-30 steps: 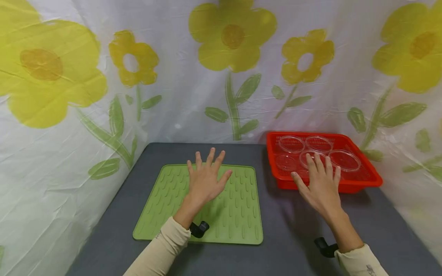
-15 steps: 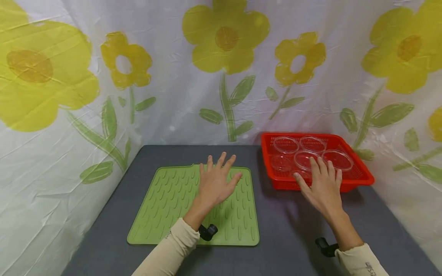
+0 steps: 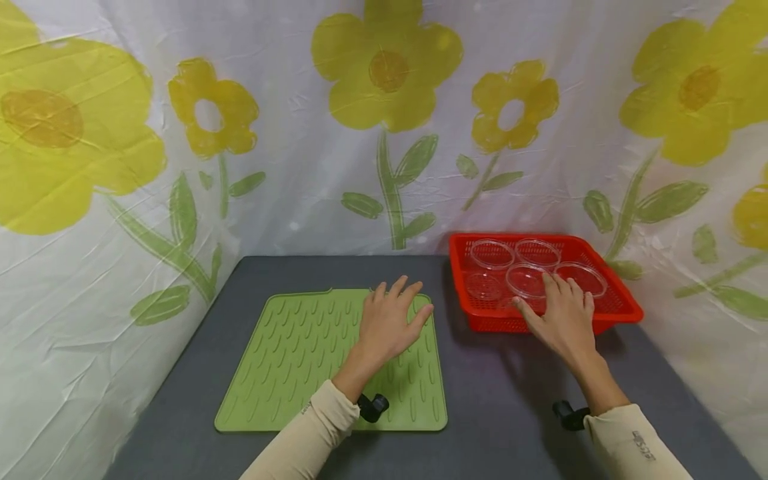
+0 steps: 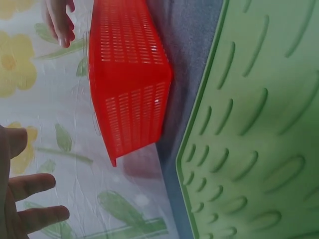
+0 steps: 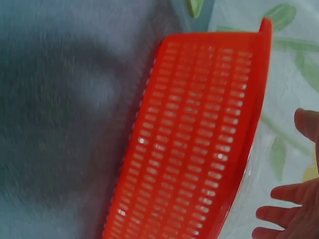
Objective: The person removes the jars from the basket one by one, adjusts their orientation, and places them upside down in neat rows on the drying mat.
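Note:
My left hand [image 3: 389,325] hovers over the right part of a green ridged mat [image 3: 288,360], fingers spread and holding nothing. Above the near edge of a red plastic basket [image 3: 498,323] is my right hand [image 3: 564,320], its fingers apart and also holding nothing. Several clear round dishes lie in the basket; one clear dish [image 3: 528,280] is just left of my right fingertips, and another clear dish [image 3: 591,279] is partly behind them. In the right wrist view, the fingers [image 5: 281,215] stay apart from the basket's slotted side [image 5: 184,134].
A dark grey table [image 3: 492,413] carries the mat on the left and the basket at the back right. White sheeting [image 3: 288,187] printed with yellow flowers rises behind and at both sides. Each wrist wears a small black camera.
My left hand has moved right and slightly nearer across the mat. My right hand has stayed close to the basket, dipping slightly. The head view has shifted a little.

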A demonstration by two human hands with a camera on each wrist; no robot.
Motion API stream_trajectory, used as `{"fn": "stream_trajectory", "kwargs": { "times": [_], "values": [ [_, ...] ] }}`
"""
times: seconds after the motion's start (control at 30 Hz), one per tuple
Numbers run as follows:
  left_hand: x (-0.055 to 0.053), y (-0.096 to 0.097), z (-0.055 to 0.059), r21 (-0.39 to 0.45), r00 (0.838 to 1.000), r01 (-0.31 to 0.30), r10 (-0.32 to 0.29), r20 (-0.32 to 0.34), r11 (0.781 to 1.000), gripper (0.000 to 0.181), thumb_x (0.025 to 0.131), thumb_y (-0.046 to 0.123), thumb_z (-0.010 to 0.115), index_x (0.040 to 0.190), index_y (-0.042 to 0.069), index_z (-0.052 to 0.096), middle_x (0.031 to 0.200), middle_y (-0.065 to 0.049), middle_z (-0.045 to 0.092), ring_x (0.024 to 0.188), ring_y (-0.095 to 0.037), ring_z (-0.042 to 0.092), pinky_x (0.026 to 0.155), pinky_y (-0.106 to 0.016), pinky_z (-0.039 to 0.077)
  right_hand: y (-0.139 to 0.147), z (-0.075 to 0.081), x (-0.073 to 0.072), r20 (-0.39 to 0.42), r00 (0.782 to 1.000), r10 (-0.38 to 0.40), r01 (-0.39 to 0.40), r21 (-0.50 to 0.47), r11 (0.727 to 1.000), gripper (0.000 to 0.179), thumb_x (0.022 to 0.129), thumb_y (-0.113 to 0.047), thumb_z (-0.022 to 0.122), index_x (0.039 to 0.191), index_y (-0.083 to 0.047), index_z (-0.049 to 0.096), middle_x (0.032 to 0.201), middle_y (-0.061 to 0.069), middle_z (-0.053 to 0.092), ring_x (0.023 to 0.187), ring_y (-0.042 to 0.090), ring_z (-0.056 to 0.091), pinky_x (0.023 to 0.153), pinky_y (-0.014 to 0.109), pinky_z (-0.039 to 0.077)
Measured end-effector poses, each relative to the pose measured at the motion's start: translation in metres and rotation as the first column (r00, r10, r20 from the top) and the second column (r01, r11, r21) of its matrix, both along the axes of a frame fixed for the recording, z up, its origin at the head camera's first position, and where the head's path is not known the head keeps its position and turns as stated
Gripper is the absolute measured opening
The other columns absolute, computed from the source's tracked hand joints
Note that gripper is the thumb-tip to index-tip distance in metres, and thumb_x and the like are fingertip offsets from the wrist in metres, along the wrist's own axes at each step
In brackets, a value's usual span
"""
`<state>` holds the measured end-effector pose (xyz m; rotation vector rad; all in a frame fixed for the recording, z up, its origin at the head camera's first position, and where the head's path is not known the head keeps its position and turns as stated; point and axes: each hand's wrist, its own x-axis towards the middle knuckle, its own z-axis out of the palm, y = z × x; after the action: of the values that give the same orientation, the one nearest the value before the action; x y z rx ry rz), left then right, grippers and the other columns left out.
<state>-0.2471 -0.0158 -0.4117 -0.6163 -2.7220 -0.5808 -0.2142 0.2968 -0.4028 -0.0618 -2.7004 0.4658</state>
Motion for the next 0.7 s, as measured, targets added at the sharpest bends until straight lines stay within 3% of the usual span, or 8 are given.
{"fn": "stream_trajectory", "kwargs": {
  "times": [0.2,0.4,0.7],
  "values": [
    [0.001,0.009,-0.002,0.025,1.000,-0.026,0.025,0.006,0.999,0.055,0.103,0.059,0.044,0.140,0.023,0.062,0.151,-0.010,0.055,0.135,-0.045,0.052,0.108,-0.064,0.040,0.013,-0.002,-0.015,0.011,1.000,-0.027,0.027,0.032,0.999,0.090,0.091,-0.057,0.063,0.143,0.014,0.043,0.140,0.041,0.042,0.129,0.058,0.034,0.108,0.076,0.021],
    [0.004,0.019,-0.004,0.031,1.000,-0.007,0.006,0.015,1.000,0.053,0.103,0.057,0.046,0.137,0.021,0.064,0.147,-0.009,0.058,0.132,-0.041,0.054,0.106,-0.060,0.043,0.026,-0.006,-0.029,0.076,0.993,-0.086,0.084,0.030,0.996,0.099,0.089,-0.068,0.059,0.145,0.012,0.041,0.144,0.041,0.038,0.132,0.060,0.030,0.108,0.080,0.016],
    [0.007,0.033,-0.008,0.038,1.000,0.009,-0.009,0.006,0.999,0.052,0.102,0.055,0.048,0.139,0.021,0.062,0.142,-0.006,0.062,0.129,-0.034,0.057,0.104,-0.057,0.045,0.031,-0.006,-0.040,0.139,0.986,-0.092,0.092,0.005,0.996,0.108,0.087,-0.074,0.057,0.150,0.011,0.036,0.151,0.039,0.032,0.138,0.059,0.024,0.109,0.080,0.013]
  ]
}}
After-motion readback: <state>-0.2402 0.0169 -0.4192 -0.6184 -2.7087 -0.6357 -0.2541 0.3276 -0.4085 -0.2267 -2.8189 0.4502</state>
